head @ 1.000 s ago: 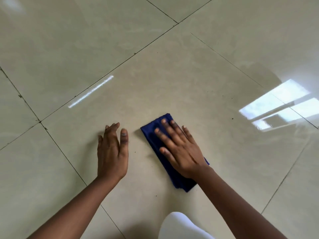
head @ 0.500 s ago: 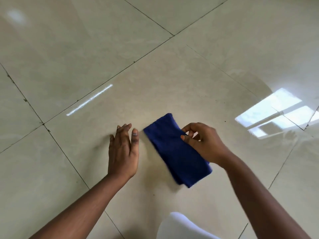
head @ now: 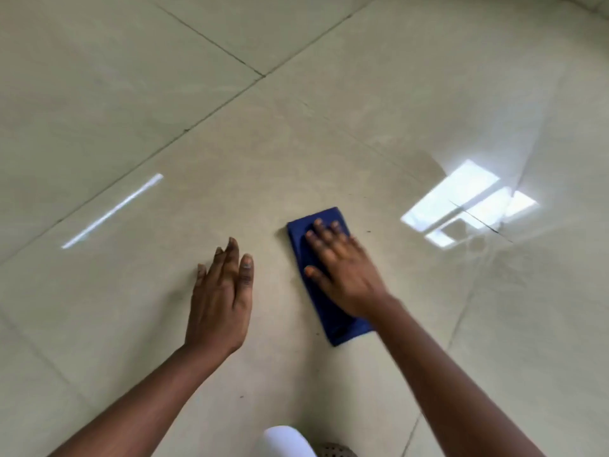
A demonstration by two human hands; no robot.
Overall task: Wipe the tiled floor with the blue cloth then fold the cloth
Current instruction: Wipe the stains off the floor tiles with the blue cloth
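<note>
Right hand point(head: 346, 272) now flattened, seemingly pressing blue cloth point(head: 333, 321).

Glossy beige floor tiles point(head: 296, 153) with dark grout lines point(head: 211, 41) mirror bright window light point(head: 461, 202).

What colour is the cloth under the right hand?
Dark blue, plain with no pattern; the cloth lies folded on the floor under the right hand, seen in the head view.

The right hand point(head: 342, 272) is motion-blurred and hides the blue cloth's point(head: 333, 324) middle.
</note>
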